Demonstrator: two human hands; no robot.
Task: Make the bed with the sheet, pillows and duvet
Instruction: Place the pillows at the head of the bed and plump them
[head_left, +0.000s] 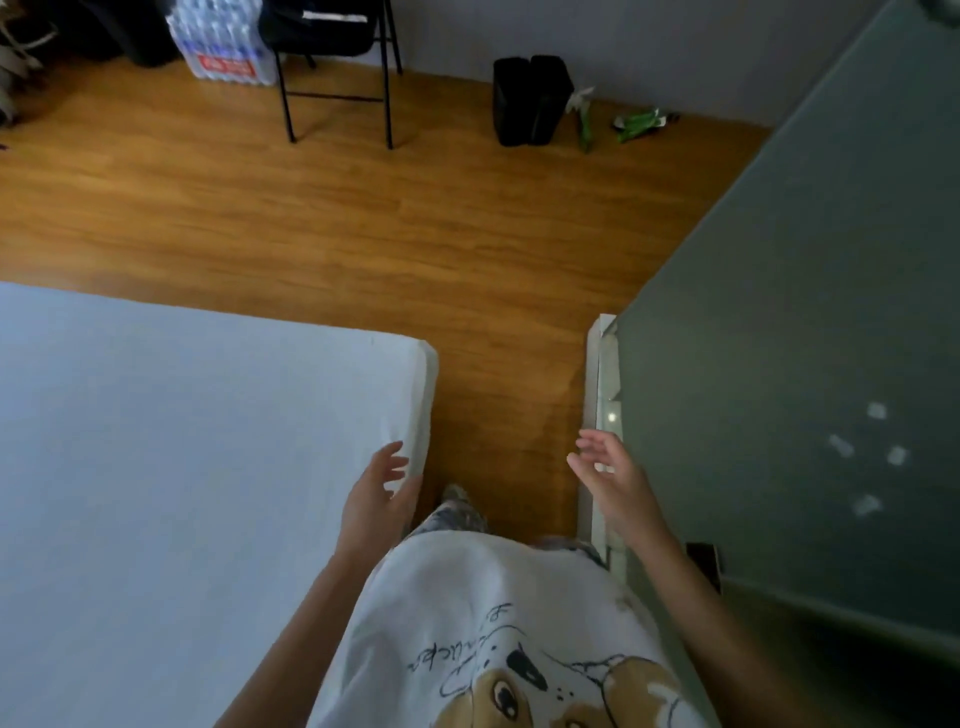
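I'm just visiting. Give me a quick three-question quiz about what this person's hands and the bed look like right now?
1. True or false: the left hand grips a pillow.
2. Which hand is nearer the sheet at the mattress edge?
3. The black bins stand: A) on the bed, B) on the floor by the wall, C) under the chair.

Key: 1. False, it is open and holds nothing. 2. The left; the right hand is over by the glass panel. 3. B.
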